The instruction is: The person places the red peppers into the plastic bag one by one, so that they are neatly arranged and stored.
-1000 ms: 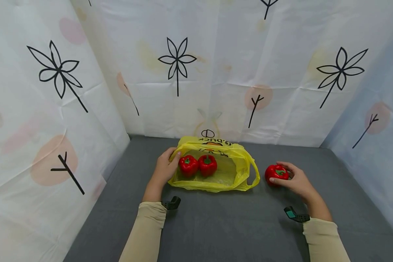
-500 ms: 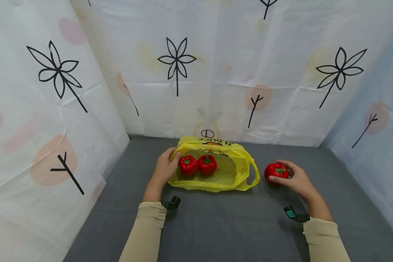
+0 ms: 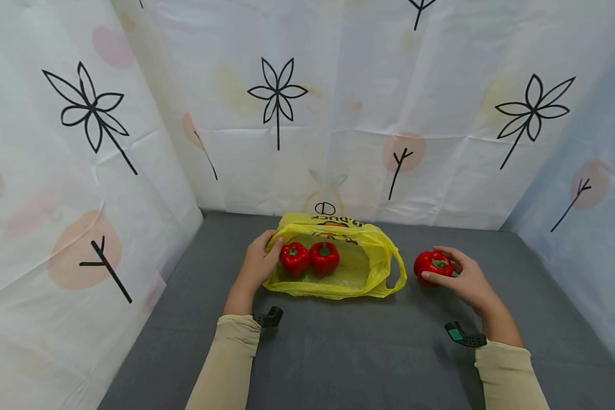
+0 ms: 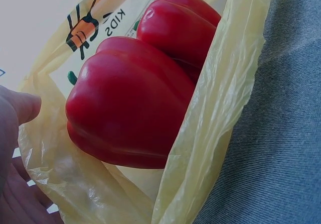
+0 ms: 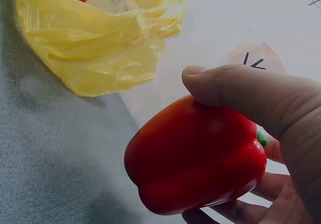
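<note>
A yellow plastic bag (image 3: pixel 353 270) lies with its mouth open on the grey table, two red bell peppers side by side inside its left part. My left hand (image 3: pixel 260 259) grips the bag's left rim, thumb inside and fingers outside. Close up in the left wrist view, the nearer bell pepper (image 4: pixel 125 103) sits by the thumb and the other bell pepper (image 4: pixel 180 25) lies behind it. Right of the bag, my right hand (image 3: pixel 466 279) holds a third red bell pepper (image 3: pixel 433 266) between thumb and fingers. Its green stem (image 5: pixel 262 138) faces the palm.
A handle loop (image 3: pixel 400 267) of the bag sticks out on its right side, toward the third pepper. Printed white cloth (image 3: pixel 338 114) hangs behind the grey table (image 3: pixel 359 353) and along both sides.
My right hand has shifted slightly up with the bell pepper in its grasp. The left hand and the bag have stayed in place.
</note>
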`<state>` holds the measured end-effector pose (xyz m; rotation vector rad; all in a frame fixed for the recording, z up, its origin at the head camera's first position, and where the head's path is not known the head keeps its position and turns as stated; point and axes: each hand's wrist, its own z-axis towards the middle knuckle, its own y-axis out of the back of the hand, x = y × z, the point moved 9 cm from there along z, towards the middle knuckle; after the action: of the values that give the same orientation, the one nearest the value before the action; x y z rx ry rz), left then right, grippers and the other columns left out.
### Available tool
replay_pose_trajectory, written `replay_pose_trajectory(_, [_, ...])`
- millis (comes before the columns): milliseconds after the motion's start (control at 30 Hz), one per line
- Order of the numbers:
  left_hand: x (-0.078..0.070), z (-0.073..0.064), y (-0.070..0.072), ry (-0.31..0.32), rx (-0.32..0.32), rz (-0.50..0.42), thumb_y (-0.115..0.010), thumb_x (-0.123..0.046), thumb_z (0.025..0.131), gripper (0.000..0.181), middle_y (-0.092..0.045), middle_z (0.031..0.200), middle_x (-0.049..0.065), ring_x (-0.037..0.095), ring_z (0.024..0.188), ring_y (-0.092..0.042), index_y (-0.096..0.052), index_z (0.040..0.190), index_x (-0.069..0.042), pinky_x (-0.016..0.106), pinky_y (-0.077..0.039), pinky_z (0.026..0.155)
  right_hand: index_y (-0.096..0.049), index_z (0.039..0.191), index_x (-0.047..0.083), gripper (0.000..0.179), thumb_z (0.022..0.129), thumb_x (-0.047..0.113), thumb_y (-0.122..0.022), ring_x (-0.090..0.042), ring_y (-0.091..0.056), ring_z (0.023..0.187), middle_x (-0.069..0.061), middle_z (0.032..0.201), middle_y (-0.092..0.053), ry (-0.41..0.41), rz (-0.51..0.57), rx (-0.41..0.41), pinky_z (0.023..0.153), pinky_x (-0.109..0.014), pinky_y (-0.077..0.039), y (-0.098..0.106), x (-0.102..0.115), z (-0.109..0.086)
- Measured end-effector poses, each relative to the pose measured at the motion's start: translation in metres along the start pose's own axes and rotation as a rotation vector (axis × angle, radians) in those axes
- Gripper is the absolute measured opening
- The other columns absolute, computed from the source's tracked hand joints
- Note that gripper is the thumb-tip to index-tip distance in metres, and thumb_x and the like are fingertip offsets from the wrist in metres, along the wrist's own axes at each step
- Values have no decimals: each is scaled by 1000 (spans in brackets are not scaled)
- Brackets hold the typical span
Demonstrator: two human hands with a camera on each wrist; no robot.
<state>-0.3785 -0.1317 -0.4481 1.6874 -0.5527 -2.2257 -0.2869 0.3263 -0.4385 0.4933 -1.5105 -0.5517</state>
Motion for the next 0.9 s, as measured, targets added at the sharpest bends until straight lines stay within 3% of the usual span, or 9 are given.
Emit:
replay_pose_trajectory(100, [0,0,0,0,1,0,-53,-43,112,40,-67,138,8,30,130,-62,-65,139,-17,55,-52,109,-36,164,7,85,98,37,-79,-53,-43,145,-28,162,-41,11,2,-6,105,-61,-54,2,4,0])
replay_pose_trajectory(200, [-1,0,1,1,1,0,-53,-43,112,39,-67,138,9,31,130,-62,-65,139,-16,55,-52,109,-35,165,8,84,98,36,-79,-52,-44,144,-28,162,-41,18,7,-21,95,-40,-60,5,8,-1])
replay_pose_trajectory(333, [-2,-1,1,-1,-1,-1,-53,-42,112,39,-67,138,9,31,129,-63,-65,139,-16,55,-52,108,-36,164,9,83,98,34,-79,-53,-44,144,-28,162,-41,31,27,-65,81,-17,-54,11,13,-2])
replay_pose_trajectory(667, [-1,0,2,3,-7,6,-54,-42,112,40,-67,139,10,31,129,-63,-64,140,-15,55,-53,107,-41,162,10,81,96,32,-81,-52,-47,142,-26,160,-44,96,48,-175,76,-8,-51,23,36,-11])
replay_pose_trajectory(733, [-1,0,2,-1,-13,7,-54,-42,112,40,-67,139,10,31,129,-63,-64,140,-15,55,-53,107,-42,162,10,80,96,32,-82,-46,-52,138,-25,159,-45,115,45,-182,77,-8,-52,23,42,-13])
replay_pose_trajectory(900, [-1,-1,2,-10,-16,1,-55,-41,112,40,-68,139,10,31,129,-64,-65,140,-15,56,-54,106,-44,161,14,76,97,29,-81,-3,-56,120,-19,154,-48,170,69,-174,80,-11,-56,21,59,-21])
